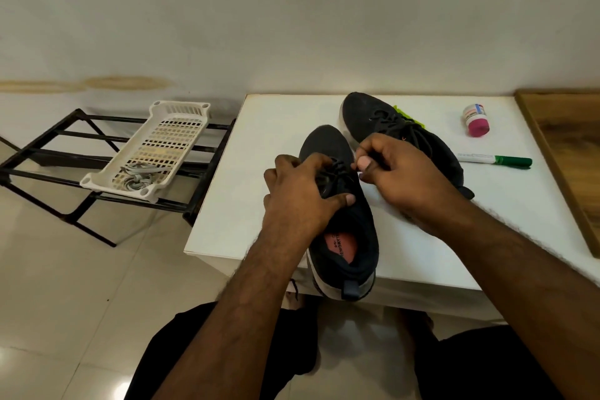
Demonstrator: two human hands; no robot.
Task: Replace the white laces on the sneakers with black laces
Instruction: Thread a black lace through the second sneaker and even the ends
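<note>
I am lacing the near sneaker [341, 204] with the black lace [336, 169], and it is sitting on the worktop [259, 146] directly under my hands. My left hand [298, 195] is curling over the tongue, steadying the shoe, thumb pressing the upper. My right hand [402, 172] is pinching the lace end just right of the eyelets. The far sneaker [389, 130], beyond my right hand, looks already laced black. The white laces [136, 177] are lying in the basket [181, 114] off to my left. Next, I judge, I need to feed this end through the next eyelet and pull it snug.
</note>
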